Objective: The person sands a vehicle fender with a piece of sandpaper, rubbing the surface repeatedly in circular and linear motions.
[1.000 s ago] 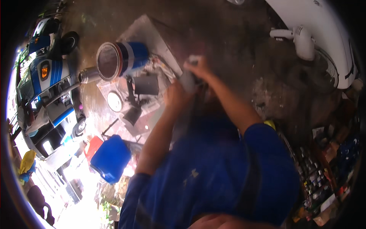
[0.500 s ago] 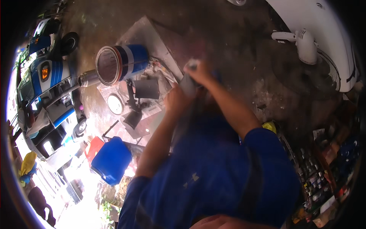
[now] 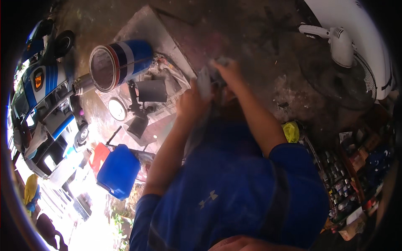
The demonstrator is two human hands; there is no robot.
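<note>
Head view: two hands on a pale object, mid-frame

Left hand [image 3: 190,102]: centre of frame, fingers curled shut around the lower part of a pale grey-white object [image 3: 204,81], possibly a folded cloth or sheet; motion blur hides its exact kind.

Right hand [image 3: 226,69]: just right of and above the left, fingers pinched closed on the same object's upper end. Both forearms rise from the blue shirt [image 3: 234,196] at lower centre.

Step in hand, as judged: the object is gripped between both hands and worked or wrung over the floor; handling looks underway, not finished. The next move would call for a firm two-handed grip held away from the cluttered items to the left.

Nearby, left of the hands: a dark boxy tool on a stand [image 3: 144,94] over spread newspaper [image 3: 167,77]; a round white lid [image 3: 117,109]; a paint can [image 3: 119,62] on its side, blue and white with a red-rimmed end, upper left.

Further out: blue jerrycan [image 3: 118,170] lower left; blue and white vehicle [image 3: 39,88] at far left edge; white pedestal fan [image 3: 343,42] upper right; yellow rag [image 3: 291,131] and shelves of small bottles [image 3: 335,184] at right; stained concrete floor [image 3: 259,29] beneath.
</note>
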